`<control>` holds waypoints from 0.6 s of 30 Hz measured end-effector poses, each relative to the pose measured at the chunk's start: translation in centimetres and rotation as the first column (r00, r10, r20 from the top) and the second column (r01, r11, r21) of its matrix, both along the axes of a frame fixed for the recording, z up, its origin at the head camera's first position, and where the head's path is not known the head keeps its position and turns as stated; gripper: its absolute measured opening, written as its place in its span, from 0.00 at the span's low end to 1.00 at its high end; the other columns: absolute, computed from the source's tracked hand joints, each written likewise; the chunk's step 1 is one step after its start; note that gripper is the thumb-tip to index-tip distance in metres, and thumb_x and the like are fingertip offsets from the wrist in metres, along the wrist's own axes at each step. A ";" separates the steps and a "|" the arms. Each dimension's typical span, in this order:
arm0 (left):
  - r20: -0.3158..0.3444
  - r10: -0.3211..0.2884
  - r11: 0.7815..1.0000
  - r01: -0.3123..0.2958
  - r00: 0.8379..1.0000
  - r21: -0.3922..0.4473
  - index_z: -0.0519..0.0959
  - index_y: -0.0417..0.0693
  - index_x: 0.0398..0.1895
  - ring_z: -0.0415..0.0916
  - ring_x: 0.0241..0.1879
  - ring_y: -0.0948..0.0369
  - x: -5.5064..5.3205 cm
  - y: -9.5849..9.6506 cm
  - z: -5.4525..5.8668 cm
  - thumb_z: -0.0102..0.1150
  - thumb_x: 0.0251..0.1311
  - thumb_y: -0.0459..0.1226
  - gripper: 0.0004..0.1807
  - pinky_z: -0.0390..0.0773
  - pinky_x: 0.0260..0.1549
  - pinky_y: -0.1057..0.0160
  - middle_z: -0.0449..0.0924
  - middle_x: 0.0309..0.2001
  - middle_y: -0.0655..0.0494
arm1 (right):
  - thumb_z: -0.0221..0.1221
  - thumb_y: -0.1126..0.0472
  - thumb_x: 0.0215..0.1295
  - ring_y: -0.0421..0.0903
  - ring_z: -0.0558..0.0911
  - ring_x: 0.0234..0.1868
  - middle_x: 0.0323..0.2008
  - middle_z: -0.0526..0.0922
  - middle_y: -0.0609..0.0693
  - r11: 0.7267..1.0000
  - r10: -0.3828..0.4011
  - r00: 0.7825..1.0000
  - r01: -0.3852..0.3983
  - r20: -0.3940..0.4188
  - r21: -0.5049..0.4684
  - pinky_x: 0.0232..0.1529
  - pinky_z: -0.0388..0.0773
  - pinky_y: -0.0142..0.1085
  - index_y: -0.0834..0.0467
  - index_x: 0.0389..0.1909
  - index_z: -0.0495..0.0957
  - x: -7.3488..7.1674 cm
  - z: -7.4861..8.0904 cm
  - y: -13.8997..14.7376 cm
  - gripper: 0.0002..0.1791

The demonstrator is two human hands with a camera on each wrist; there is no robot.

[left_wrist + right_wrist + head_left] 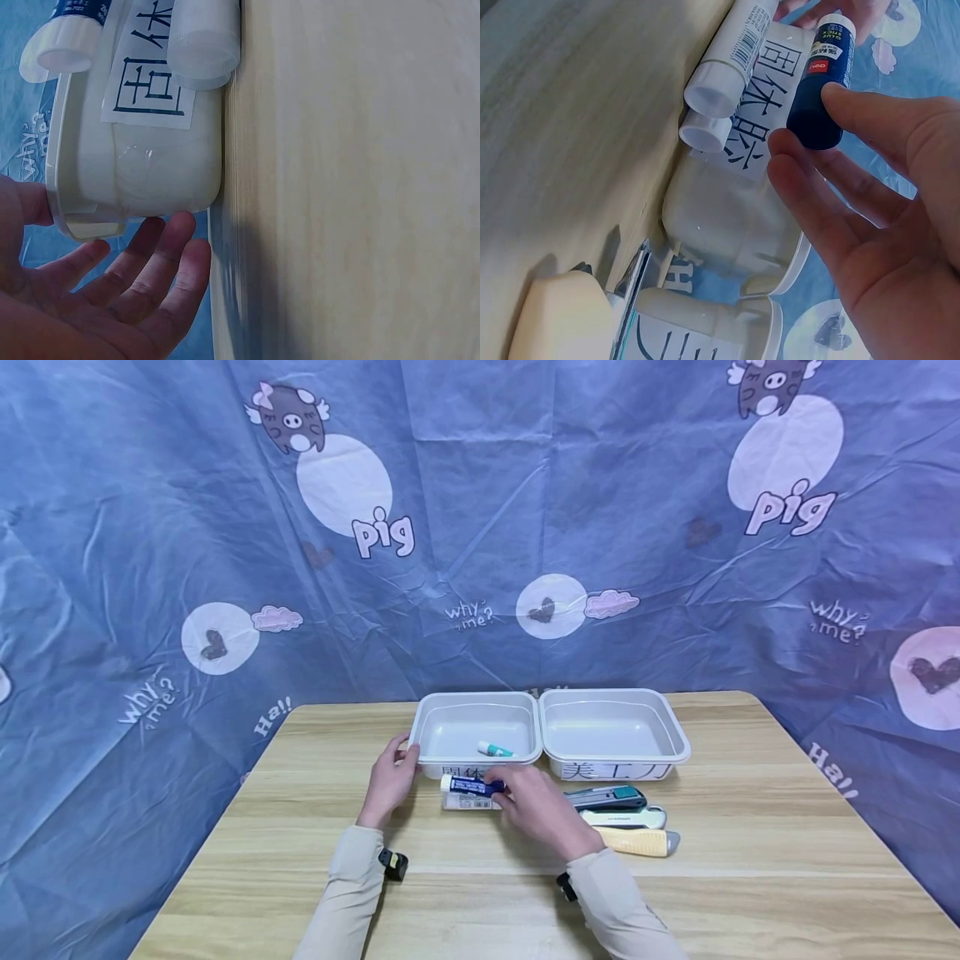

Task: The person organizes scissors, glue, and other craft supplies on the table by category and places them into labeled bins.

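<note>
My right hand [540, 806] pinches a dark blue glue stick [821, 90] with a white cap between thumb and fingers, above the front rim of the left white plastic box [431, 747]. At that box's left end my left hand [392, 781] holds the rim, thumb on top and fingers against the outside. A small glue stick [495, 749] in green and white lies inside the box. On the table before its labelled front wall lie two white glue sticks [727, 71], one largely covering the other in the right wrist view.
A second white plastic box [678, 747], with a paper label in front, stands right beside the first. Before it lie a dark and teal utility knife [611, 797], a white one [645, 817] and a yellow one [637, 841]. Behind the wooden table [750, 860] hangs a blue printed cloth [480, 527].
</note>
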State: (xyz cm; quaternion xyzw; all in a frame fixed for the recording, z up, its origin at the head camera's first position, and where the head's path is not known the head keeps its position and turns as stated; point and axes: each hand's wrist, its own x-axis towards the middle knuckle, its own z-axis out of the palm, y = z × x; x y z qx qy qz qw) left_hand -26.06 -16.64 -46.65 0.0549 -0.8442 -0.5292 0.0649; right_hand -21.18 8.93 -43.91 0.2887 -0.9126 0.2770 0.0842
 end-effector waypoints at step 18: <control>-0.008 0.003 1.000 -0.003 1.000 0.000 0.69 0.46 0.73 0.86 0.45 0.47 -0.1 0.0 -0.2 0.50 0.77 0.45 0.26 0.78 0.44 0.61 0.82 0.52 0.37 | 0.69 0.65 0.63 0.48 0.87 0.46 0.46 0.89 0.51 0.998 -0.050 0.998 0.049 -0.045 -0.035 0.50 0.84 0.41 0.54 0.50 0.85 -0.4 0.5 0.9 0.15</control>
